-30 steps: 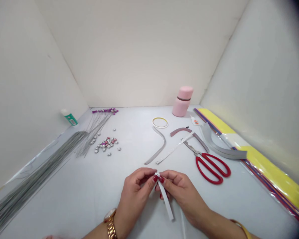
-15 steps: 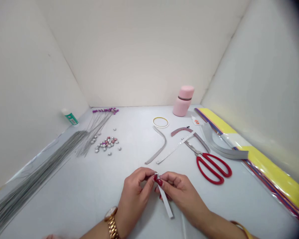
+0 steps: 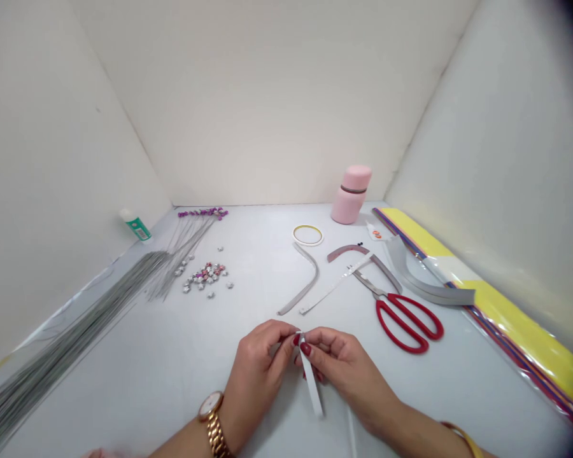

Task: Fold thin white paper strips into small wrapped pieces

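A narrow white paper strip [image 3: 312, 385] hangs down toward me from between my fingertips. My left hand [image 3: 265, 356] pinches its upper end from the left. From the other side, my right hand [image 3: 332, 356] grips the same end with thumb and forefinger. The fingertips of both hands nearly meet, so the folded part of the strip is mostly hidden. Beyond my hands lie a curved bundle of grey strips [image 3: 310, 280] and a thin white strip [image 3: 332, 287]. Red-handled scissors [image 3: 403, 318] rest to the right of my right hand.
Left are small folded paper stars [image 3: 207, 275], a bundle of grey wires [image 3: 86, 324], purple-tipped stems [image 3: 203, 213] and a glue stick [image 3: 137, 226]. Behind are a tape roll [image 3: 295, 236] and a pink flask [image 3: 348, 207]. Right lie curved silver strips [image 3: 434, 292] and yellow-topped sheets [image 3: 520, 324].
The loose lower end of the paper strip has swung slightly to the left. Both hands keep nearly the same place and grip.
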`<action>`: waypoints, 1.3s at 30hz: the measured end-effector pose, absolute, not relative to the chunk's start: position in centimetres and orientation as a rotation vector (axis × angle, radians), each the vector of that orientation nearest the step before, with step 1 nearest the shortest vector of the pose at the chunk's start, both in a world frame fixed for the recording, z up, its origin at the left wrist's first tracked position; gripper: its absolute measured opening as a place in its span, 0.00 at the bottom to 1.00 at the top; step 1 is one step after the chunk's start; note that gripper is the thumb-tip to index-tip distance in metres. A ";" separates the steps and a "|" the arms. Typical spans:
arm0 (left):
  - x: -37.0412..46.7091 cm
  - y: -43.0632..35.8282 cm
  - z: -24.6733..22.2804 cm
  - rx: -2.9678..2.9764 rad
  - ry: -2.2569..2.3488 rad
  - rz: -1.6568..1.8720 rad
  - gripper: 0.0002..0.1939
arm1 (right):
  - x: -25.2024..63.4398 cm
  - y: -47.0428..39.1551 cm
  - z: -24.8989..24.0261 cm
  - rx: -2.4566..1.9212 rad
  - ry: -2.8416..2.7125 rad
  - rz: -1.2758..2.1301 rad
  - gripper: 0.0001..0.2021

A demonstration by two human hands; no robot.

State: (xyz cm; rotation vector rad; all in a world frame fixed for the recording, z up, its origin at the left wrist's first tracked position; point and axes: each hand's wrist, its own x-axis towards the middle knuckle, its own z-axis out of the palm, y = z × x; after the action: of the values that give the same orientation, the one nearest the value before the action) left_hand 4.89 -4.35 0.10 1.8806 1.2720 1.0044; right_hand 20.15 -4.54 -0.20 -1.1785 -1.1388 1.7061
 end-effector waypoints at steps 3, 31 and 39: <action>5.0 -4.2 -0.1 1.767 1.276 0.965 0.07 | 20.1 -4.5 -0.2 -1.200 -1.131 1.708 0.11; 4.7 -3.7 0.1 1.680 1.120 1.011 0.07 | 20.1 -4.2 0.0 -1.178 -1.102 1.689 0.13; 5.3 -4.0 -0.2 1.223 1.065 1.019 0.05 | 20.2 -4.4 -0.2 -1.223 -1.144 1.704 0.15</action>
State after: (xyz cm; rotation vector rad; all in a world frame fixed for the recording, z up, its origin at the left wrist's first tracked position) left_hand 5.26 -4.04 -0.17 1.2232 1.0649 1.0185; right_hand 20.20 -4.42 -0.23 -1.2227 -1.1438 1.7037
